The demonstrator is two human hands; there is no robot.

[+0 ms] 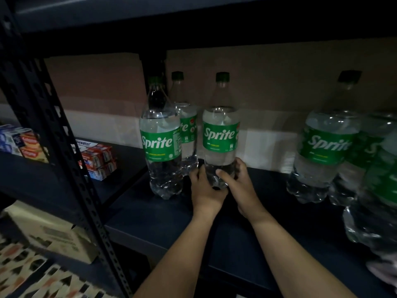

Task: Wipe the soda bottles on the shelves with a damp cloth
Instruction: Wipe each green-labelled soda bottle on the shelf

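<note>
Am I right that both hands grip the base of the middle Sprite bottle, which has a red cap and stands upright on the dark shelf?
Not quite: the cap is green, not red, as the head view shows. The rest holds: the left hand and right hand both grip the base of the middle Sprite bottle, which stands upright on the dark shelf.

Both hands forward, arms extended: left (205, 190), right (238, 181), fingers curled, gripping.
</note>
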